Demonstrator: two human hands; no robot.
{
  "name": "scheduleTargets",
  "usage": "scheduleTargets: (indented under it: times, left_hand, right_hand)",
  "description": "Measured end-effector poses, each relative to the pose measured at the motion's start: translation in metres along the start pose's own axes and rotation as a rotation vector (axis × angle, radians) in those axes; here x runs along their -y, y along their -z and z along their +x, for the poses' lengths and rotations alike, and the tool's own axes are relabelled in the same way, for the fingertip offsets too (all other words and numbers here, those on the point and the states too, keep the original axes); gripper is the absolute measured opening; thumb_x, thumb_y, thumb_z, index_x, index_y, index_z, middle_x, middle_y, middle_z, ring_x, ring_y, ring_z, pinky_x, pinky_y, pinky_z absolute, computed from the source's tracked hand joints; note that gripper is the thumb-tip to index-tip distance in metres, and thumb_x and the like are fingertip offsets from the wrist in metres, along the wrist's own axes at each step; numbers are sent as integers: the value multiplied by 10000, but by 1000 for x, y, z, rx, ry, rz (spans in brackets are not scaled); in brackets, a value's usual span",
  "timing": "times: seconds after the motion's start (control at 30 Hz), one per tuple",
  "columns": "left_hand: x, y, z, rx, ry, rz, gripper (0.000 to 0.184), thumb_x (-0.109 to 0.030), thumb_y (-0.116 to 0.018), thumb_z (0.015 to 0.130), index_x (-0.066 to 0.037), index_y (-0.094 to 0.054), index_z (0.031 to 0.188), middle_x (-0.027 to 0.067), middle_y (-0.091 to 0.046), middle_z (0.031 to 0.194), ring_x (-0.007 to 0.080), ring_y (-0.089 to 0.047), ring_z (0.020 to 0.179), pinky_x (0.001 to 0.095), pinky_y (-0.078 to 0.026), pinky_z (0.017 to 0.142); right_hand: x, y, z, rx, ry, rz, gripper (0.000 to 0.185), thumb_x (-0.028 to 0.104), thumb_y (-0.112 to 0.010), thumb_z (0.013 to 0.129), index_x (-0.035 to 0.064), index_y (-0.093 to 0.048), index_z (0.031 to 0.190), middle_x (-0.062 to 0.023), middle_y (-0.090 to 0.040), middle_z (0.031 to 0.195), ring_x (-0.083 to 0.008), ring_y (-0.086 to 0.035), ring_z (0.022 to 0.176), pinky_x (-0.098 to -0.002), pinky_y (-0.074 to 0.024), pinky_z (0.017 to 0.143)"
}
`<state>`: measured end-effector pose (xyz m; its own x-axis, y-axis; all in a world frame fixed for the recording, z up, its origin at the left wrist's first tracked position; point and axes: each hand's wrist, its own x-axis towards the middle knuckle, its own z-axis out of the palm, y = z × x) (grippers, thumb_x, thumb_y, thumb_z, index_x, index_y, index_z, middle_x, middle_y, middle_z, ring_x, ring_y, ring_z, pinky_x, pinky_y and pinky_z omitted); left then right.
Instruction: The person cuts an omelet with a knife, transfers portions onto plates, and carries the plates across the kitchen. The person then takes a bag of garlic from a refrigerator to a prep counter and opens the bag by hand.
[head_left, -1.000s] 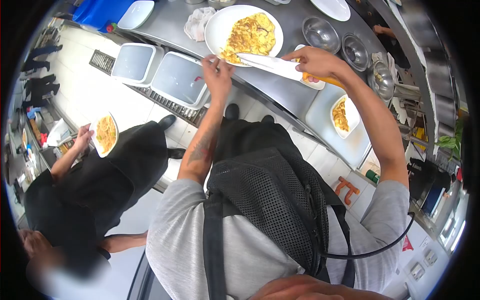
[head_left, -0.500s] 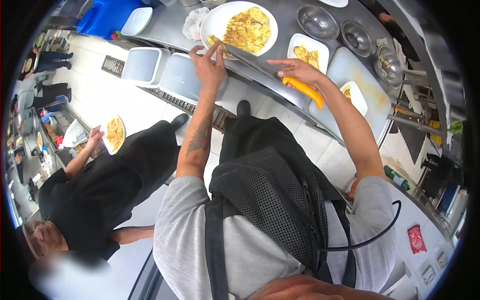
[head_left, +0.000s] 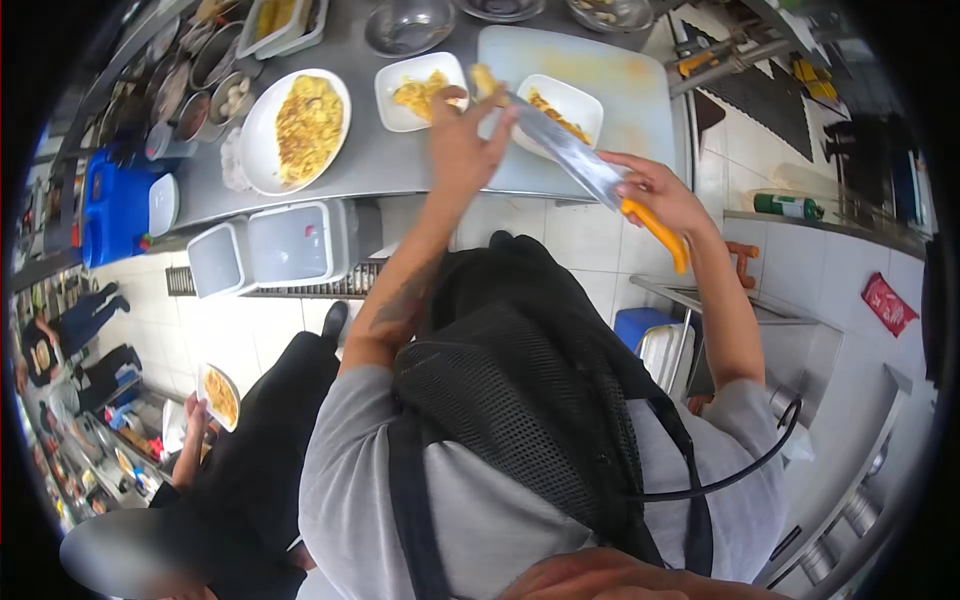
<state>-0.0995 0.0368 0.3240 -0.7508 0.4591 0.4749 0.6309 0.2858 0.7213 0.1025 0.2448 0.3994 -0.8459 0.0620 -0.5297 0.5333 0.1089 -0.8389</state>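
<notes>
My right hand [head_left: 655, 200] grips a large knife [head_left: 575, 155] near its orange handle. The blade points up and left, its tip beside a piece of yellow food [head_left: 487, 84]. My left hand [head_left: 466, 145] is at that tip, with its fingertips at the food piece. Just left of it is a square white bowl [head_left: 385, 108] with yellow food. A second white bowl [head_left: 590, 108] with browned food sits on the cutting board [head_left: 640, 90], partly behind the blade. An omelette-like food [head_left: 309, 128] lies on the large oval plate [head_left: 258, 150] further left.
Metal bowls [head_left: 410, 28] stand at the counter's back. A blue container [head_left: 112, 210] and grey bins [head_left: 290, 243] are at the left. A co-worker at lower left holds a plate of food [head_left: 219, 396]. A green cylinder [head_left: 788, 206] lies at the right.
The view has turned toward the cutting board. My left hand and the knife have moved from the oval plate to the smaller bowls, with a piece of food now at the blade's tip.
</notes>
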Motion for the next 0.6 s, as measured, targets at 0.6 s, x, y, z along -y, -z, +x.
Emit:
scheduleTargets:
  times: [0.6]
  left_hand:
    - [128, 97, -73, -365, 800, -206, 444, -315, -678, 942, -30, -560, 1261, 87, -611, 759, 133, -527, 599, 280, -419, 533]
  right_hand:
    - [85, -77, 61, -396, 449, -868, 453, 78, -587, 882, 199, -619, 1318, -192, -690, 912, -388, -650, 833, -463, -516, 758]
